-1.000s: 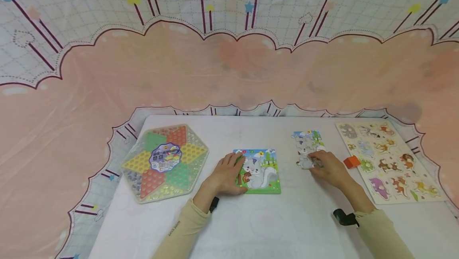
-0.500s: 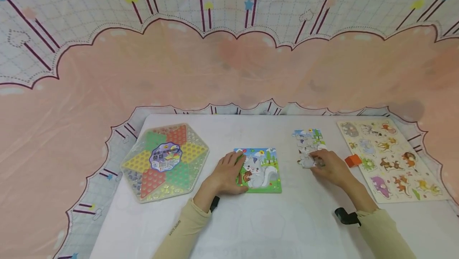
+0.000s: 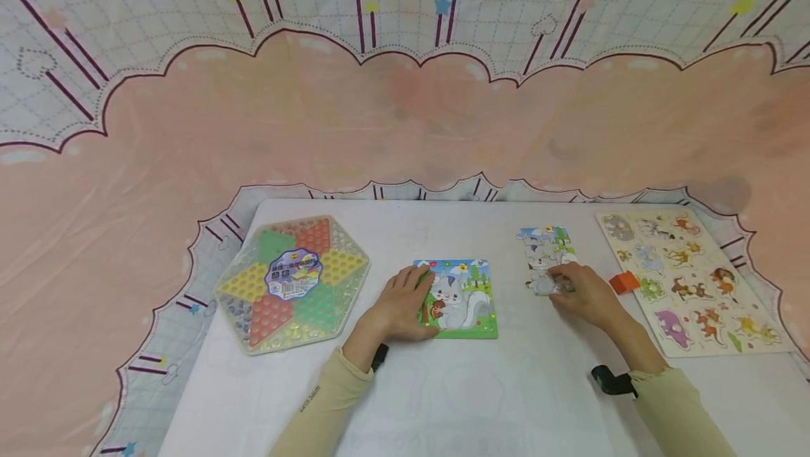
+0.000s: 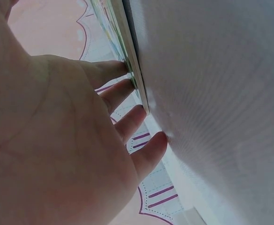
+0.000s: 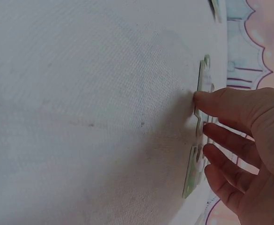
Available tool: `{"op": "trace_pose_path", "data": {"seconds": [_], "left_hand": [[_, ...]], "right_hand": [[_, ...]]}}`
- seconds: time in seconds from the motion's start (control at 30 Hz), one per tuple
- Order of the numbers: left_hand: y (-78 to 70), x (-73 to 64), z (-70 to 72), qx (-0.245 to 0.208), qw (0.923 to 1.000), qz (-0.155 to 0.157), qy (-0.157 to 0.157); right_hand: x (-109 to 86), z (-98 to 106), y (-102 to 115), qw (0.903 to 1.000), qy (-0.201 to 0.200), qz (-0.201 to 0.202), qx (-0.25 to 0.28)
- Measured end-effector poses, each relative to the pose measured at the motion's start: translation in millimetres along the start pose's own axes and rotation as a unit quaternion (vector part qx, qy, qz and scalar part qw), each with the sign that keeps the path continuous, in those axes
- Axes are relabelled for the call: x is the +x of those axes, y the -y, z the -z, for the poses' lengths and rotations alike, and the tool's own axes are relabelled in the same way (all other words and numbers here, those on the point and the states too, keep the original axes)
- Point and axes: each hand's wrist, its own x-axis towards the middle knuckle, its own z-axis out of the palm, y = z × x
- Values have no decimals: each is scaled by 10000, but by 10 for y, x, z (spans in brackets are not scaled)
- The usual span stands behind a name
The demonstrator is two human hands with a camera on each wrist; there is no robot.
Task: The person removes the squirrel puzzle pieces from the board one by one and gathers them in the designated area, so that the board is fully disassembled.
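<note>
While the left hand rests on the left side of the squirrel board, its fingers apart, the right hand touches the puzzle with its thumb; whether it also pinches, I cannot tell. The puzzle lies right of the board.

The left grip covers part of the squirrel board, the right grip hides part of the jigsaw, and the head view's bottom edge cuts off both sleeves.
</note>
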Motion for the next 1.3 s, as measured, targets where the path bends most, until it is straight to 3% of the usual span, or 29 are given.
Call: {"op": "trace_pose_path", "data": {"seconds": [0.3,0.6,0.83,1.1,1.3], "left_hand": [[-81,-48,138,-79,10000,-19,44],[-89,-64,161,-35,10000,-31,2],[-82,-72,161,-68,10000,-53,-47],[-71,-77,166,-136,9999,-40,-58],[-70,-76,172,-118,9999,-35,-48]], "right_hand": [[20,-6,11,9995,-193,239,39],[115,-97,211,9985,-335,368,215],[267,-292,548,9978,-255,543,287],[453,-563,1019,9945,-103,1029,149],[516,-727,1236,9924,76,1229,-18]]}}
